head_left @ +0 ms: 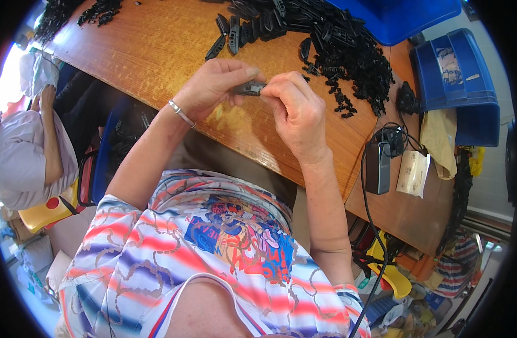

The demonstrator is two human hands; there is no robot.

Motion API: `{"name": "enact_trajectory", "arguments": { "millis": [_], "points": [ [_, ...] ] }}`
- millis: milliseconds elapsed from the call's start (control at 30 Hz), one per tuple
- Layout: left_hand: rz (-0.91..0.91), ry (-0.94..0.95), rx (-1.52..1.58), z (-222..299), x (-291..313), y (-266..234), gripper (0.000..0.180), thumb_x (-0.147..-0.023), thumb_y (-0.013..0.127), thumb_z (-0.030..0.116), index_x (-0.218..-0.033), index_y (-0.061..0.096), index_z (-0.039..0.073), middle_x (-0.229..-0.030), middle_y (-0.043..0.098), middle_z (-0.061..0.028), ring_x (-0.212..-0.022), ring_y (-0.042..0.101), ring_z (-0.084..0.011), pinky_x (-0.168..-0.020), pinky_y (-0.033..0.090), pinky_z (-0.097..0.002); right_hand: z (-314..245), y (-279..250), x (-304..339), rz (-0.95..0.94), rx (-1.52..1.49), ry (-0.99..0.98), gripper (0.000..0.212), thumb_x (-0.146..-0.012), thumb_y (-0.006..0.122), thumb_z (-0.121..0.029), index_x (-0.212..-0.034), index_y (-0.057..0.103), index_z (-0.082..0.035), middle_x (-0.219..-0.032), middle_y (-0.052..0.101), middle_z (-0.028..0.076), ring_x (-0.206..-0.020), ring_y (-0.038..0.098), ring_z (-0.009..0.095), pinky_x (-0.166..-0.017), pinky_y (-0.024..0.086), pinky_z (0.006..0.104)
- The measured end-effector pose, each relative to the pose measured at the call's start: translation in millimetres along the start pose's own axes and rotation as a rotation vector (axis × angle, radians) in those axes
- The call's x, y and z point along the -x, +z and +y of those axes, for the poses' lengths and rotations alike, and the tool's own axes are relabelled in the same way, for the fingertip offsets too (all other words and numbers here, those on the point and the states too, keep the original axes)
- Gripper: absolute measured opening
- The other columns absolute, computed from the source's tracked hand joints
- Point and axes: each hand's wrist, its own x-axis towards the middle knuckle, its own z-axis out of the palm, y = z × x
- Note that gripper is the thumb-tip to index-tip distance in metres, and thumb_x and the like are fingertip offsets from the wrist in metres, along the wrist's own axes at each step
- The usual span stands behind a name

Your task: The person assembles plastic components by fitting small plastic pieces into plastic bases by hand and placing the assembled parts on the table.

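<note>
Above the near part of the wooden table (174,50), my left hand (218,81) grips a small, long black plastic part (248,88) between thumb and fingers. A silver bangle sits on that wrist. My right hand (295,107) is closed in a pinch at the part's right end; whether a smaller piece is between its fingertips is hidden. Beyond my hands lies a heap of similar long black plastic parts (258,22). To the right of it spreads a pile of tiny black pieces (348,67).
Blue bins (455,84) stand at the right and far right. A black box-shaped device (378,169) with cables and a paper packet (413,173) lie on the right side table. Another person (33,146) sits at the left. More black pieces (56,19) lie at the far left.
</note>
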Motion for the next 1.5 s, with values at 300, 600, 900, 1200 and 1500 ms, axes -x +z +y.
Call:
{"name": "enact_trajectory", "arguments": {
  "millis": [300,600,900,1200,1500],
  "points": [
    [0.012,0.01,-0.135,0,8,-2,0.036,-0.103,0.075,0.031,-0.119,0.078,-0.001,-0.097,0.076,-0.004,-0.077,0.067,-0.0086,-0.07,0.053,-0.0233,7,4,8,-0.027,-0.114,0.219,0.017,-0.083,0.081,0.004,-0.094,0.07,-0.003,-0.093,0.068,0.011,-0.08,0.071,0.029,-0.066,0.056,0.0379],
    [-0.005,0.099,-0.345,-9,18,6,0.03,-0.098,0.074,0.006,-0.126,0.069,-0.003,-0.104,0.075,-0.0035,-0.095,0.071,-0.008,-0.086,0.058,-0.0252,16,11,19,-0.188,-0.299,0.779,0.029,-0.077,0.093,-0.008,-0.096,0.073,0.001,-0.082,0.07,0.008,-0.069,0.064,0.017,-0.064,0.052,0.0329],
    [0.002,0.016,-0.477,-11,67,-29,0.028,-0.095,0.069,-0.004,-0.123,0.07,-0.001,-0.111,0.071,-0.0022,-0.099,0.067,-0.0076,-0.085,0.056,-0.0251,-3,47,41,-0.331,-0.47,0.778,0.031,-0.081,0.092,-0.012,-0.103,0.074,0.0,-0.082,0.072,0.009,-0.074,0.067,0.018,-0.069,0.054,0.0344],
    [0.261,0.073,-0.834,43,125,-119,0.017,-0.096,0.074,0.013,-0.105,0.077,0.0,-0.111,0.078,-0.0094,-0.117,0.068,-0.0212,-0.107,0.049,-0.0373,67,-6,17,-0.216,0.341,0.476,0.012,-0.092,0.077,-0.01,-0.103,0.078,-0.004,-0.111,0.07,0.016,-0.094,0.073,0.035,-0.083,0.058,0.0449],
    [0.607,0.29,-1.118,-7,-14,-77,0.041,-0.094,0.077,0.031,-0.121,0.076,0.002,-0.114,0.079,-0.0164,-0.106,0.075,-0.0334,-0.093,0.059,-0.043,71,2,15,-0.33,0.555,0.395,0.011,-0.094,0.075,-0.009,-0.103,0.08,-0.008,-0.109,0.068,0.014,-0.092,0.073,0.036,-0.079,0.06,0.0462]
  ]
}}
